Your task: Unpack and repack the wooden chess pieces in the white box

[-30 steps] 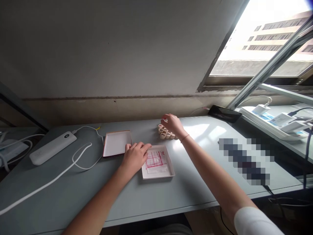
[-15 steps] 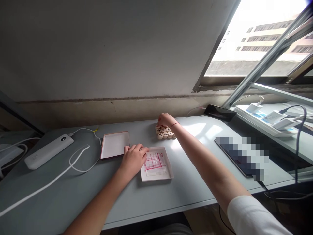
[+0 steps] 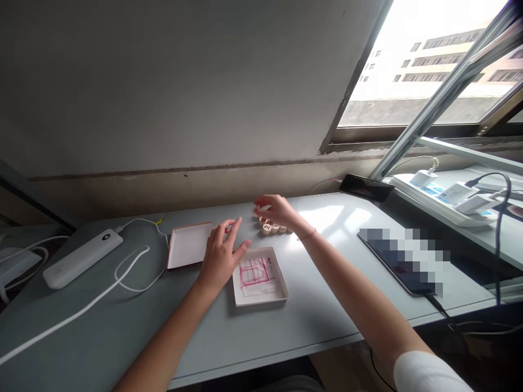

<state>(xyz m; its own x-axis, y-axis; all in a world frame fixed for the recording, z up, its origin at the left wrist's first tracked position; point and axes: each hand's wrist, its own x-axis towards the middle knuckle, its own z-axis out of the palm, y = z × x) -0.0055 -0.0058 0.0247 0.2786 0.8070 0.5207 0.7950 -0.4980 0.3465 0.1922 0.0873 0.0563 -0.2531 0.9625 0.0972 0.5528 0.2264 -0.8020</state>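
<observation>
My left hand [image 3: 223,251] hovers just above the table with its fingers spread, between an empty white box half with a red rim [image 3: 187,246] and a shallow white tray [image 3: 281,283]. A clear sheet with a red grid [image 3: 254,272] lies in the tray. My right hand [image 3: 274,209] is raised over a small cluster of round wooden game pieces [image 3: 273,227]. Its fingers are curled together around something small and reddish, blurred by motion.
A white power bank [image 3: 81,258] with a looping white cable [image 3: 122,275] lies at the left. A dark phone [image 3: 365,188] leans at the back; a flat dark device [image 3: 402,256] lies at the right. A power strip with chargers [image 3: 441,196] sits on the side shelf under the window.
My left hand has lifted off the tray's corner and opened its fingers. My right hand has risen from the pile of pieces and shifted slightly left with its fingers closed.
</observation>
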